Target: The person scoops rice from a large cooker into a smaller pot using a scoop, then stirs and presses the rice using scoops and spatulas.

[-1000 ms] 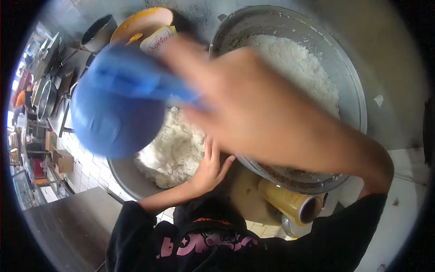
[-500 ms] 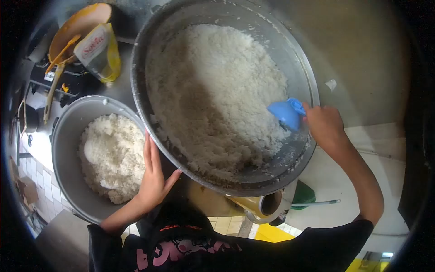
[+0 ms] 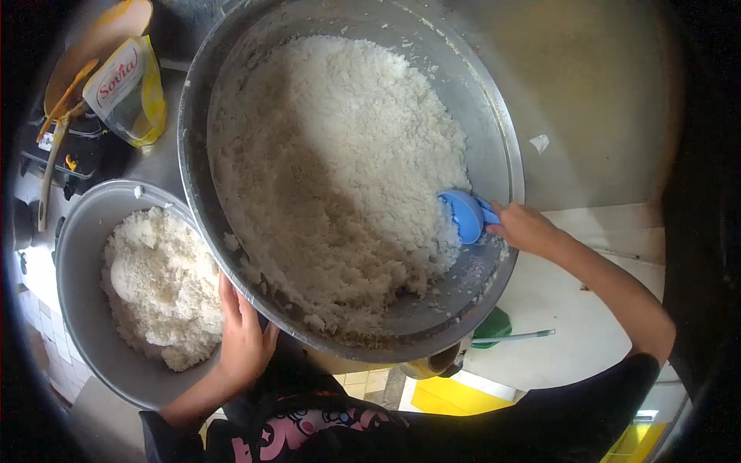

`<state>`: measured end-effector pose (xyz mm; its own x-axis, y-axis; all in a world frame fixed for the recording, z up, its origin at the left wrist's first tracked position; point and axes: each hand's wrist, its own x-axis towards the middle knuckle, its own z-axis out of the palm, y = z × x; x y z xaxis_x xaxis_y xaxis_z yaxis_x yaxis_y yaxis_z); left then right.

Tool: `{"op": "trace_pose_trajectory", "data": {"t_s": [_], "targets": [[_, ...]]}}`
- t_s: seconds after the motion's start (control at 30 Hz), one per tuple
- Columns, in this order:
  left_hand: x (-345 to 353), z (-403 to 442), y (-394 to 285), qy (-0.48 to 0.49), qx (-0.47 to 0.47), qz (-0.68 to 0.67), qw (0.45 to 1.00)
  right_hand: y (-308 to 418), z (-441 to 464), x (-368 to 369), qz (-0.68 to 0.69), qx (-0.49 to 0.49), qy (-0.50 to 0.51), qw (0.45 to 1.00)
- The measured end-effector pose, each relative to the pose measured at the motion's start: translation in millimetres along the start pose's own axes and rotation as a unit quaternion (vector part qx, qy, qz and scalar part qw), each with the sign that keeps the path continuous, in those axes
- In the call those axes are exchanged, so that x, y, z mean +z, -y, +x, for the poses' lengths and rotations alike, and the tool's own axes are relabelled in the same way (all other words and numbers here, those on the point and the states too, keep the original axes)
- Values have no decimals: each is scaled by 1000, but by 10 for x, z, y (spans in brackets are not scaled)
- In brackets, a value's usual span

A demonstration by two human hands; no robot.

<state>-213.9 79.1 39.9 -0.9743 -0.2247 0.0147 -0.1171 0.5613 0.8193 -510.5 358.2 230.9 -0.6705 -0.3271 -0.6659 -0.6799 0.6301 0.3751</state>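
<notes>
Holding a blue scoop (image 3: 463, 216) by its handle, the right hand (image 3: 525, 230) is closed up snug over on the right side of the big metal pot (image 3: 482, 266). The scoop's bowl sits right at the edge of the white rice (image 3: 378, 131), and honestly I can't make out how much is in it. That pot holds a big heap, with a shadow across the left part and bare metal showing lower right.

The left hand (image 3: 243, 343) is down where the two pots come together, fingers stretched out and thumb apart; can't tell if it's actually gripping a rim. Just beside it is the smaller grey pot (image 3: 81, 285) with its own pile of rice, plus a smooth white lump on the left of that pile.

Up top left there's a Sovia pouch (image 3: 123, 89) standing next to a pan (image 3: 112, 31) with an orange-stained spoon (image 3: 73, 96) in it.
</notes>
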Motion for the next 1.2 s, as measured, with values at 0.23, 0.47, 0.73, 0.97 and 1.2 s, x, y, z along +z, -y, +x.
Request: {"op": "trace_pose_trajectory", "data": {"t_s": [0.23, 0.47, 0.73, 0.97, 1.2], "targets": [[138, -117, 180, 43, 49, 38, 997, 69, 52, -108, -29, -60, -27, 997], [174, -176, 222, 47, -38, -65, 996, 29, 193, -57, 89, -103, 33, 990], [192, -168, 213, 83, -34, -20, 996, 340, 43, -307, 164, -43, 131, 977], [171, -188, 258, 100, -61, -54, 992, 355, -40, -127, 101, -101, 53, 988], [44, -144, 148, 117, -39, -41, 992, 549, -178, -262, 130, -101, 92, 982]]}}
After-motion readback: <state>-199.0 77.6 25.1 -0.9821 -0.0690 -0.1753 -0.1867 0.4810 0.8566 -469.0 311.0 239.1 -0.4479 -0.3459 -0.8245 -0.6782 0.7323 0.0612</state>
